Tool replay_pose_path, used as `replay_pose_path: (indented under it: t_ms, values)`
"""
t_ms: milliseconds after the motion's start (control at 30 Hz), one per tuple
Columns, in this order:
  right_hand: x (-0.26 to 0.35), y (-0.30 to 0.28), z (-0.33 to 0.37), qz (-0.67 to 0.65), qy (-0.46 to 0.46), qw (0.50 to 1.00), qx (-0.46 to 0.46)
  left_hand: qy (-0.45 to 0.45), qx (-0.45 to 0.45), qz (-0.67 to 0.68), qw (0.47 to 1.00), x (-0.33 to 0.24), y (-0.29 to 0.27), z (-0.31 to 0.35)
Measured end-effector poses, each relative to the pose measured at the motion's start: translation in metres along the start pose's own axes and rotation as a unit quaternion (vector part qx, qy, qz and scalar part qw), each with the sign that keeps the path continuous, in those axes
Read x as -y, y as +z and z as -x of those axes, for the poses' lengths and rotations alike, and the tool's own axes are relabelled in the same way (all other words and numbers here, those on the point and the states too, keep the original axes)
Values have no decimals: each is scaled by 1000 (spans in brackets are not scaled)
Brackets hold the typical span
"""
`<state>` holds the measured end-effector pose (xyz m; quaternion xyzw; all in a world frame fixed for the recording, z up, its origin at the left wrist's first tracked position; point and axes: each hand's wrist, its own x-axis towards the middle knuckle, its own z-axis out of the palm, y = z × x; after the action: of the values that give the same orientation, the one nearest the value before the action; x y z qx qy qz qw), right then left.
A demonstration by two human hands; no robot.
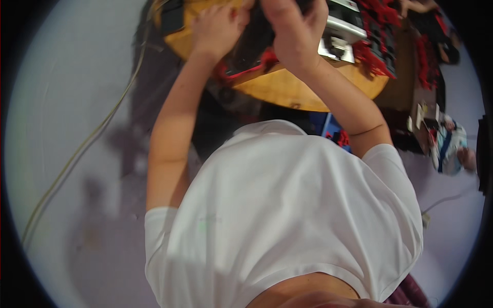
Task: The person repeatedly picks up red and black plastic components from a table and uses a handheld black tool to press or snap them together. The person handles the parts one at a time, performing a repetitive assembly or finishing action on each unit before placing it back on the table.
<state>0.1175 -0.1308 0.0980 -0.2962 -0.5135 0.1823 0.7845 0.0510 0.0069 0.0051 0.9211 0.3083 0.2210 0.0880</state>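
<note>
My left hand [216, 30] is over the round wooden table [295, 91], its fingers curled at a dark piece [252, 43] with a small spot of red showing at the fingertips. To its right, my right hand [297, 35] is bent round something dark; the upper edge of the picture cuts off its fingertips. What exactly each hand grips is hidden. Below the hands, a black thing with a red edge [247, 71] lies on the table, slightly blurred.
A white and silver device [345, 28] stands right of my right hand. Beyond it are several red and black parts [377, 43]. A black flat object [172, 15] rests at the table's left. A cable [110, 114] runs along the floor. Another person [452, 146] is at far right.
</note>
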Motion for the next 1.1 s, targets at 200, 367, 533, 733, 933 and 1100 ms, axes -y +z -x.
replay_pose_path:
  t_ms: [200,367,533,733,933,1100]
  values:
    - [79,-122,-1,273,-90,956,-64,32,-8,-74,997,-10,-15,29]
    - [69,-178,30,341,-140,920,-132,95,-2,-57,994,-20,9,20]
    - [68,-172,45,311,-123,929,-157,86,-1,-36,996,-19,12,20]
    - [66,-172,35,288,-59,939,-181,89,2,-55,995,-17,13,19]
    - [60,-132,-30,167,-109,970,-138,100,7,-49,994,-21,3,20]
    - [-15,-118,-70,182,-190,954,-142,83,17,-93,992,-27,7,18]
